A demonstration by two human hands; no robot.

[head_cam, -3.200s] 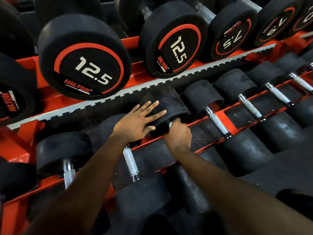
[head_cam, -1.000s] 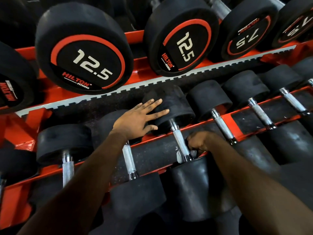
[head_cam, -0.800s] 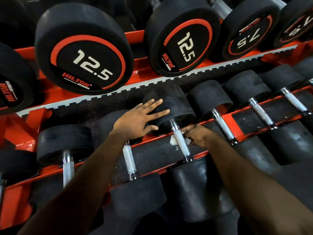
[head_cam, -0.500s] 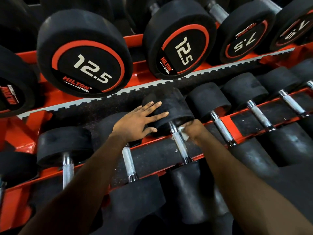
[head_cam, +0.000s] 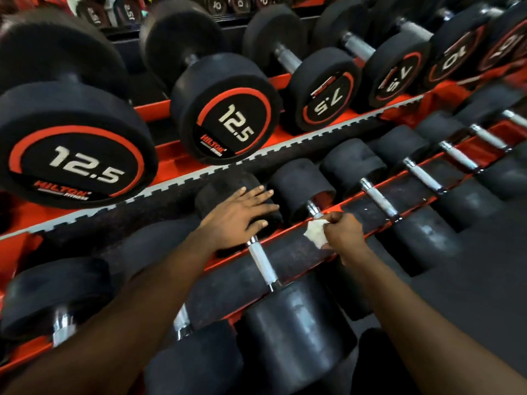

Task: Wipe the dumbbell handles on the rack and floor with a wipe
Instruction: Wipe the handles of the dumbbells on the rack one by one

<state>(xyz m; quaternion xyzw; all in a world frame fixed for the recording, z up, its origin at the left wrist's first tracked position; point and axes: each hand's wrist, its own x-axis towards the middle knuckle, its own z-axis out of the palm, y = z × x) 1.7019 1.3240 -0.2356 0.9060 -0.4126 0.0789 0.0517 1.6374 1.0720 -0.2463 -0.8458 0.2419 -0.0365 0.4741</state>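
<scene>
A row of black dumbbells with silver handles lies on the lower shelf of the red rack [head_cam: 399,178]. My left hand [head_cam: 238,218] rests flat, fingers spread, on the far head of one dumbbell [head_cam: 225,192], whose handle [head_cam: 262,263] shows bare below my palm. My right hand [head_cam: 343,230] is closed around a crumpled white wipe [head_cam: 315,232]. It holds the wipe against the handle of the dumbbell one place to the right [head_cam: 313,210], just below its far head. Most of that handle is hidden under my hand.
Larger dumbbells marked 12.5 [head_cam: 225,109], 7.5 [head_cam: 325,92] and 10 [head_cam: 453,55] sit on the upper shelf, overhanging the lower row. More lower-shelf handles [head_cam: 379,199] run off to the right. Dark rubber floor [head_cam: 470,280] lies at the lower right.
My right hand left the handle below my left hand and moved with the wipe to the dumbbell on the right. My left hand stayed on the same head. The view shifted right.
</scene>
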